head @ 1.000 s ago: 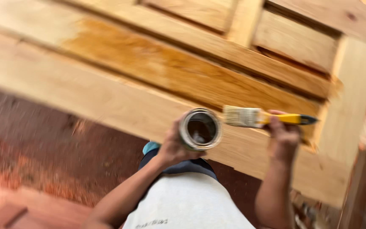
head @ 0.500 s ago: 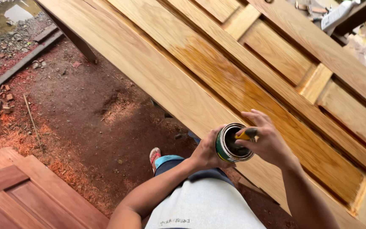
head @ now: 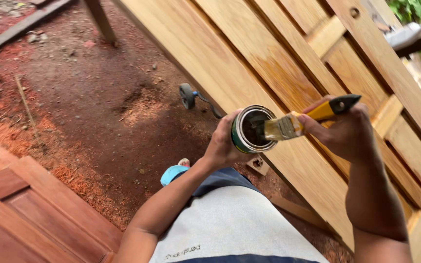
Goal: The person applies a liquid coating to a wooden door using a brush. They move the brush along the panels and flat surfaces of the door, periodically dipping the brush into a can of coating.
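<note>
Your left hand [head: 222, 146] was wrapped around a small round can [head: 252, 129], holding it up just over your lap. Your right hand [head: 344, 131] was closed on a yellow-handled brush [head: 300, 121], and its bristles rested at the can's open top. Behind both hands lay a big wooden door [head: 269, 58], part of it shiny and darker. Red dirt ground [head: 98, 97] lay to the left.

Single head view, looking steeply down, close over hands.
</note>
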